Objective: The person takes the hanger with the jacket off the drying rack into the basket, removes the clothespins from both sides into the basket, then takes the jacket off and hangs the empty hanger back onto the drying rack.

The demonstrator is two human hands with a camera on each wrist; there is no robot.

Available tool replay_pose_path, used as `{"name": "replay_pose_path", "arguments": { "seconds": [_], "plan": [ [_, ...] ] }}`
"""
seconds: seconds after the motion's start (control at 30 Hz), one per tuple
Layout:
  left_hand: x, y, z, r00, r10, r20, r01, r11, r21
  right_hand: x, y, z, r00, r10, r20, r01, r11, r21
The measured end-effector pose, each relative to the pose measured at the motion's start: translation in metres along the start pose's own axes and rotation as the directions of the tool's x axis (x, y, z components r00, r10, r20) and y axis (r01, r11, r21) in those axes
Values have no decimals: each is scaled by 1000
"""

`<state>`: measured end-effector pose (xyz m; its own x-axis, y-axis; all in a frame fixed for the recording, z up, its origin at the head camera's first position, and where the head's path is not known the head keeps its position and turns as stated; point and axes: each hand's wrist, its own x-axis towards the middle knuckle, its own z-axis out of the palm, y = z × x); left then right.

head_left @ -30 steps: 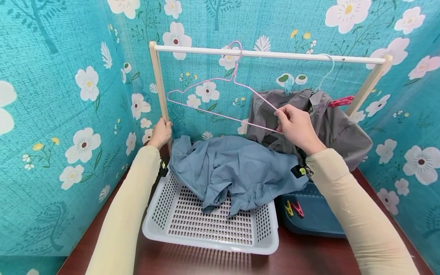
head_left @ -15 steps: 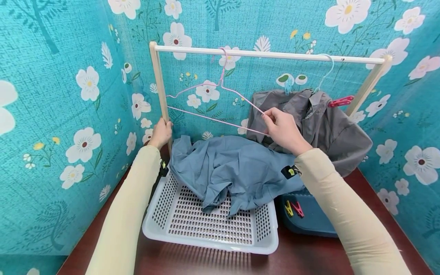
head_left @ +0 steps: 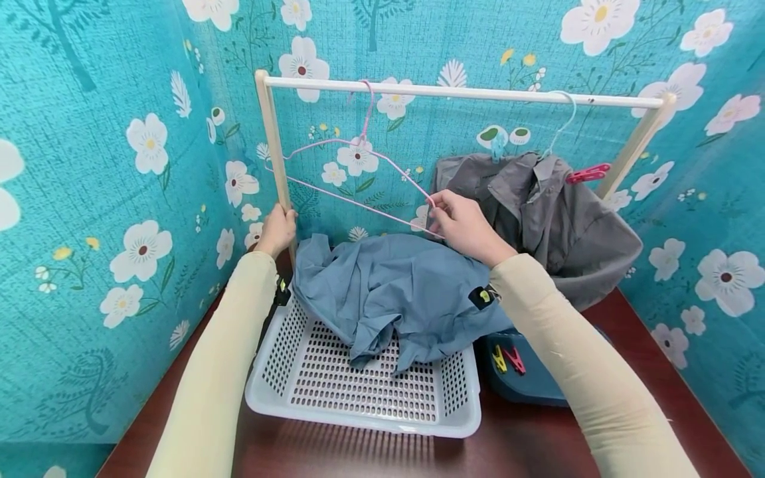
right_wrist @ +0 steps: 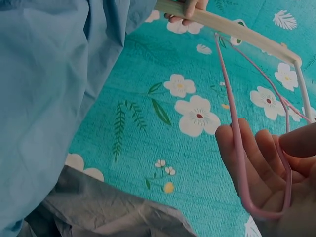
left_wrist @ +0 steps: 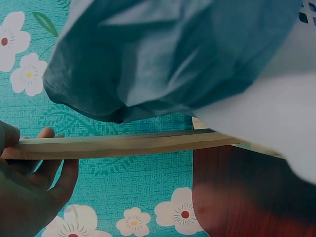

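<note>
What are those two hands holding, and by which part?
The right hand holds the pink hanger by its right end; the left hand grips the left wooden post partway up, well below its top.

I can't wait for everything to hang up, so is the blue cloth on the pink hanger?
No, the blue cloth lies over the white basket, while the pink hanger has no cloth on it.
</note>
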<state>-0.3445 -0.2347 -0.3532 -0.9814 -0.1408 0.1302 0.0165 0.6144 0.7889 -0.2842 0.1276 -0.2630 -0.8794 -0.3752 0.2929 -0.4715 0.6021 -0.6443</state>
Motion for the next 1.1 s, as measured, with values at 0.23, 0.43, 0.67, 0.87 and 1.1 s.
{"name": "replay_pose_path", "arguments": {
  "seconds": [0.23, 0.43, 0.67, 0.87, 1.1],
  "plan": [
    [3, -2, -1, 1000, -6, 12, 6, 1000, -8, 7, -8, 13, 996, -66, 65, 64, 997, 34],
    [3, -3, -2, 1000, -12, 23, 12, 1000, -25, 12, -13, 24, 991, -90, 97, 83, 994, 75],
    [-2, 2, -2, 1000, 8, 19, -8, 1000, -24, 16, -14, 33, 989, -105, 104, 99, 993, 57],
    [1, -1, 0, 1000, -4, 18, 4, 999, -35, 22, -18, 44, 986, -108, 126, 100, 993, 68],
    [1, -1, 0, 1000, -2, 12, 2, 1000, -21, 28, -30, 54, 981, -83, 177, 61, 990, 124]
  ]
}}
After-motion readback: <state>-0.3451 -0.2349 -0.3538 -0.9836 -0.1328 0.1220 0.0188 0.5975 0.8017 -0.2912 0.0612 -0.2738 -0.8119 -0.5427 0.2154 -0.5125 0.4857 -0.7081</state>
